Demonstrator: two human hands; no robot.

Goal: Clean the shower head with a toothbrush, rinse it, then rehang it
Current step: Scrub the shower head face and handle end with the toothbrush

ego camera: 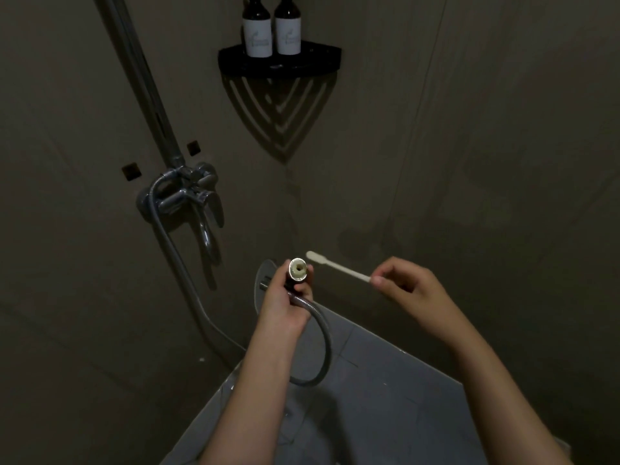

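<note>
My left hand (281,303) grips the end of the metal shower hose (323,350), its round pale opening (297,269) turned up towards me. A flat grey shower head part (263,280) shows behind that hand, mostly hidden by it. My right hand (407,285) pinches the handle end of a white toothbrush (335,266). The brush tip points left and hovers just right of the hose opening, not touching it.
A chrome mixer tap (191,196) with its lever sits on the left wall, under a riser pipe (147,85). A black corner shelf (280,62) carries two dark bottles (271,26). Grey floor tiles (385,397) lie below my arms.
</note>
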